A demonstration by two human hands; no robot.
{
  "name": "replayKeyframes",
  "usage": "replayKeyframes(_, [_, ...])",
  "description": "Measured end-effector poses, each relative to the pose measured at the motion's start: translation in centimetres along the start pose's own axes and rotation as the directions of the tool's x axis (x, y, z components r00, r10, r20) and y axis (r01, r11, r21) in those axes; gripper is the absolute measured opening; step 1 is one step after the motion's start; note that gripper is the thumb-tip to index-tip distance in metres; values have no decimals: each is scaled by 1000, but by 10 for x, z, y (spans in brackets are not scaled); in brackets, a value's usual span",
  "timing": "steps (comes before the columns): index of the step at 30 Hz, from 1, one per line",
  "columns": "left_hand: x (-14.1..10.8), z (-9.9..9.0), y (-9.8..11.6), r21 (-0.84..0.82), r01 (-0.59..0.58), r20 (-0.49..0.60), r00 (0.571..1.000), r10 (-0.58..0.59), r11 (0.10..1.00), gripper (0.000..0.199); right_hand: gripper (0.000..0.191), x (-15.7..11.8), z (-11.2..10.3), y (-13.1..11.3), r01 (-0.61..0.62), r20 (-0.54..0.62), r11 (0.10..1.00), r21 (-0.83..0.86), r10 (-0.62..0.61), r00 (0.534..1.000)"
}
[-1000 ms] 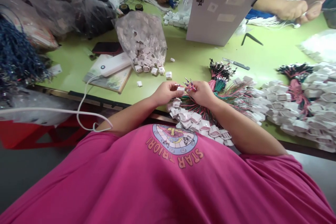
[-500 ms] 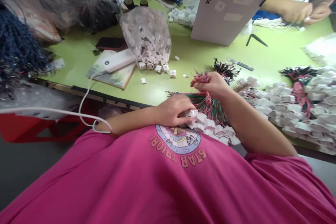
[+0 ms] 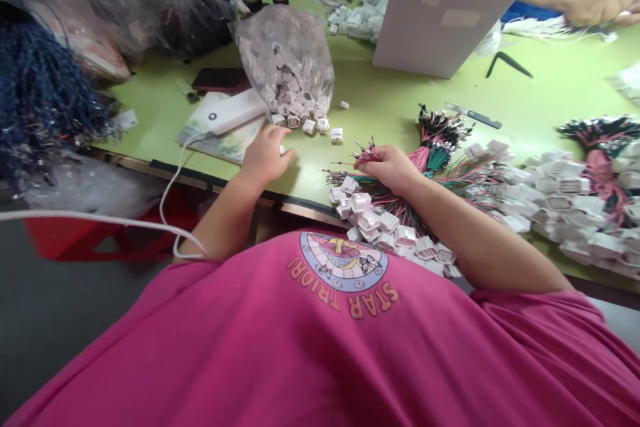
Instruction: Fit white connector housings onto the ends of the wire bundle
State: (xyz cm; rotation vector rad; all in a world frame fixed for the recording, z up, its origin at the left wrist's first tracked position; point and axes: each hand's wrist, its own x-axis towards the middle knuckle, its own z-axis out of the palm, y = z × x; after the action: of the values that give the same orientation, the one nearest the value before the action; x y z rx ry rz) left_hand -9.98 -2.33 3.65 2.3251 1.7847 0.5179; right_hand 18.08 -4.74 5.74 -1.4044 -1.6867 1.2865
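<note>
Table (image 3: 357,83) green, cluttered. Left hand (image 3: 265,155): fingers spread, white piece (image 3: 282,149) just beside them, bag (image 3: 285,33) beyond fingertips. Right hand (image 3: 395,168): fingers closed round wires (image 3: 367,153), connectors (image 3: 370,220) heaped nearside. Well beyond right fingers: box (image 3: 425,33), co-worker's hand (image 3: 600,3).

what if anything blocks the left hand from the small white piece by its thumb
Nothing visible: the small white piece shows in the gap between the spread fingers of the left hand, though whether they touch it is unclear. The plastic bag lies farther back, outside that gap.
</note>
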Motion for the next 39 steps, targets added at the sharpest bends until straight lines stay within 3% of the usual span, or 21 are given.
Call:
replayKeyframes(2, [11, 4, -24, 76, 70, 130, 988, -80, 995, 55, 16, -1, 1, 1, 19, -3, 999, -32, -19, 1000])
replayKeyframes(4, [17, 8, -35, 85, 61, 214, 974, -78, 995, 44, 19, -2, 2, 0, 53, 0, 996, -70, -53, 999])
replayKeyframes(7, [19, 11, -31, 7, 65, 215, 975, -65, 998, 31, 21, -5, 0, -3, 128, -46, 982, -137, -135, 990])
replayKeyframes(11, [22, 9, -12, -131, 29, 214, 977, 0, 991, 43, 20, -6, -7, -4, 185, -208, 965, -189, -223, 952])
replayKeyframes(15, [32, 6, -9, 134, -31, 285, 959, -9, 990, 39, 14, -4, -12, -2, 167, -344, 975, -150, -209, 915])
replayKeyframes(17, [39, 7, -9, 273, -32, 327, 943, -61, 962, 38, 12, -3, -12, 0, 155, -363, 981, -119, -189, 912])
replayKeyframes(19, [47, 8, -6, 304, -41, 322, 945, -61, 952, 42, 12, -2, -11, 0, 159, -347, 982, -100, -184, 920])
replayKeyframes(25, [75, 27, 16, 62, -136, 238, 964, 117, 989, 47, 17, -6, -9, -3, 174, -295, 982, -72, -187, 937])
replayKeyframes(29, [77, 28, 18, -21, -131, 159, 978, 133, 991, 38, 18, -9, -9, -5, 165, -286, 983, -84, -182, 941])
replayKeyframes(31, [71, 22, 22, -150, -88, 123, 987, 107, 985, 37, 18, -10, -9, -5, 157, -295, 983, -93, -177, 939])
replayKeyframes(34, [59, 11, 38, -508, 37, 204, 976, 79, 860, 31, 19, -12, -7, -8, 144, -290, 981, -128, -176, 941])
replayKeyframes(37, [48, 12, 61, -815, 235, 354, 926, 134, 529, 22, 21, -14, -5, -9, 147, -288, 972, -181, -195, 938])
replayKeyframes(39, [43, 17, 75, -879, 371, 431, 887, 163, 300, 17, 22, -15, -5, -8, 167, -283, 964, -209, -223, 933])
